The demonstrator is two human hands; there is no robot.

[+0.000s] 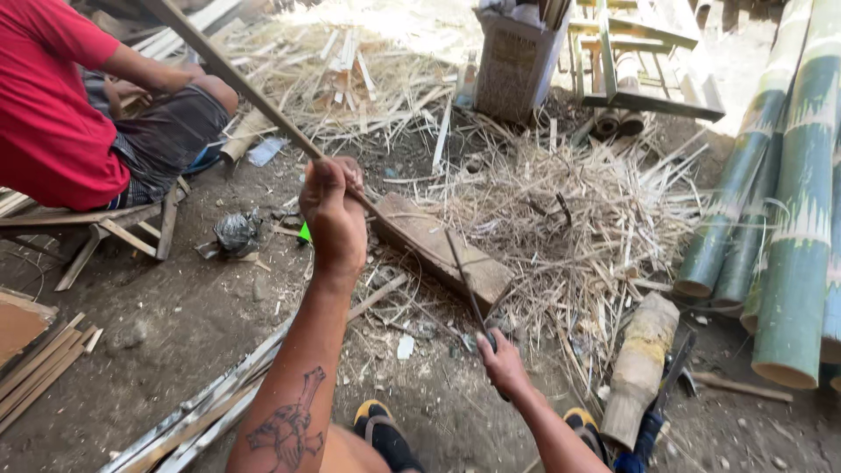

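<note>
My left hand [334,213] is raised and closed around a long bamboo strip [229,77] that slants up to the top left, its lower end resting on a wooden block [442,249] on the ground. My right hand [503,359] grips the handle of a long thin blade [463,278] whose tip points up toward the block. My feet in dark and yellow sandals [383,433] show at the bottom.
A person in a red shirt [48,105] sits on a low wooden stool at the left. Thick green bamboo poles [793,219] lie at the right, a short bamboo section [638,368] near my foot. Shavings and split strips [578,219] cover the dirt; a woven bin [512,61] stands behind.
</note>
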